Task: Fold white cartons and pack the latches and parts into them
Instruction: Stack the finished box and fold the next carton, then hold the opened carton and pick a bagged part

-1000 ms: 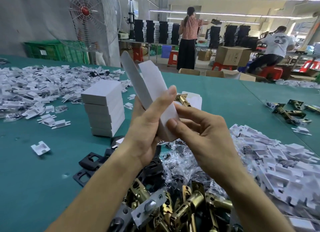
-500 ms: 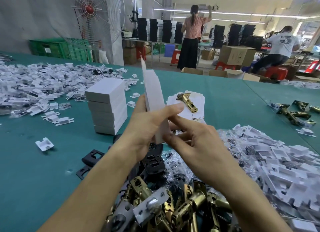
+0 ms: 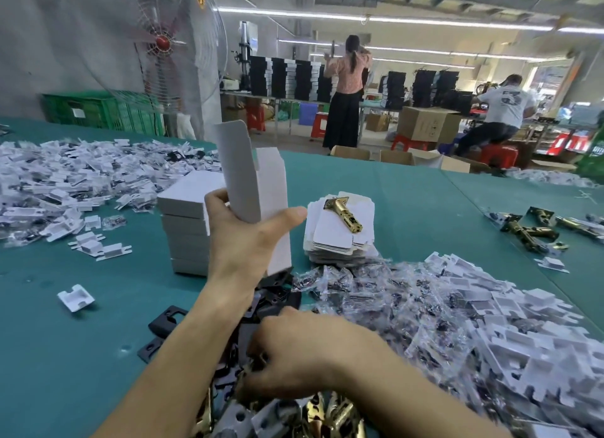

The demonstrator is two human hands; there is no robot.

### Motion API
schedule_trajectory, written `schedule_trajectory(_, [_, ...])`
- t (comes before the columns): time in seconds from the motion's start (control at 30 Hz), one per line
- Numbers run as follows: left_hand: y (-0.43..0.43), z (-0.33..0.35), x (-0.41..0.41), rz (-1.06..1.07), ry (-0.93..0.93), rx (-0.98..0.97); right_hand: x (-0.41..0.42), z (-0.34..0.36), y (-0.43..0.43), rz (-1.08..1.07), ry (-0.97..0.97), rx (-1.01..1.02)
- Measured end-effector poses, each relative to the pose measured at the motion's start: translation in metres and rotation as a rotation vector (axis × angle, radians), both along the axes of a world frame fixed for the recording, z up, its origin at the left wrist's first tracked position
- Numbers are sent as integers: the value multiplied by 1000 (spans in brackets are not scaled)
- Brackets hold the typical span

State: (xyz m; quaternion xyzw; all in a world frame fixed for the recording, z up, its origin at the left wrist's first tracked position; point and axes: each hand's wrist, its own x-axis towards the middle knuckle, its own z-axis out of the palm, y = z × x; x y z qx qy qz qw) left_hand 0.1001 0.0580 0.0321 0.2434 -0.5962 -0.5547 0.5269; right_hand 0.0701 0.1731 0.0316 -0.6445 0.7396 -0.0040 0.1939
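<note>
The fingers (image 3: 216,203) of the left hand (image 3: 243,244) are wrapped round the lower half of a white carton (image 3: 253,176), thumb across its front. They hold it upright above the desk (image 3: 65,356) with the top flap standing open. Thin card, this: featherweight, and likely to crease or crush if squeezed, so a light hold across the flat panels, clear of the open mouth, looks the sensible one.

Down below, the right hand (image 3: 304,356) is knuckles-up in the heap of black plates (image 3: 163,321) and brass latches (image 3: 327,416). Its fingers curl under and out of sight, so whether it has anything cannot be told. Those latches are the opposite story: solid metal, probably heavy for their size, smooth and a little slippery, best pinched along the barrel.

Just behind the carton stands a stack of folded cartons (image 3: 184,215), and beside that a pile of flat blanks (image 3: 336,241) with a single latch (image 3: 343,215) lying on top. Crinkly bagged parts (image 3: 385,303) and white plastic inserts (image 3: 529,333) spill across the right. The desk's green cover looks soft and grippy. Beyond it: a big fan (image 3: 163,42), green crates (image 3: 98,110), and two people (image 3: 346,94) at benches stacked with black boxes (image 3: 287,78).
</note>
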Motion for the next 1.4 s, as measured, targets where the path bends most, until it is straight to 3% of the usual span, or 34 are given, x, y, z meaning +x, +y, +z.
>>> schedule_trajectory(0.17, [-4,-3,1,26,-52,37,-4,-2,-14,-47,-48,67])
schedule_trajectory(0.33, [-4,-4,0,-41,-56,118,-39,0,-1,-323,-119,-173])
schedule_trajectory(0.47, [7,-4,2,-276,-166,111,-72,12,28,-579,-388,-624])
schedule_trajectory(0.57, [11,-9,2,-554,-323,5,-82,19,48,-613,-581,-1094])
schedule_trajectory(0.67, [13,-13,2,-685,-442,-84,-80,29,60,-558,-600,-1487])
schedule_trajectory(0.73, [14,-14,3,-693,-528,-176,-77,34,64,-510,-572,-1628])
schedule_trajectory(0.93, [23,-16,2,-647,-587,-326,-72,27,61,-356,-535,-1566])
schedule_trajectory(1.1, [24,-17,-2,-605,-524,-307,-73,27,60,-242,-588,-1505])
schedule_trajectory(1.4, [25,-24,-7,-623,-552,-369,-75,31,67,-335,-588,-1335])
